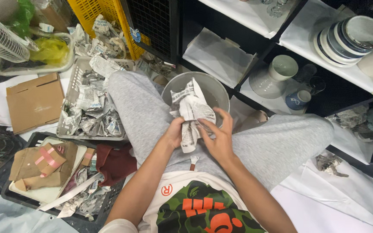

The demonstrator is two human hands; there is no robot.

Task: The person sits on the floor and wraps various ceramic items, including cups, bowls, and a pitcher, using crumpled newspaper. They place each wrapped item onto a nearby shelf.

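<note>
Both hands, left [174, 133] and right [218, 139], grasp one crumpled newspaper bundle [192, 111] over one grey bowl [216, 88].

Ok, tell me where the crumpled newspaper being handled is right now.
In the head view, centre frame: the crumpled newspaper is gripped between the left hand and right hand, over the lap, just in front of the grey bowl.

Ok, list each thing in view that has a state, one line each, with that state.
Newspaper: crumpled, gripped in both hands.
Left hand: closed on the newspaper.
Right hand: fingers spread on the newspaper.
Grey bowl: upright in the lap, behind the newspaper.
White tray: full of crumpled paper.
Stacked plates: leaning on the shelf.
Cardboard box: flattened on the floor.
</note>
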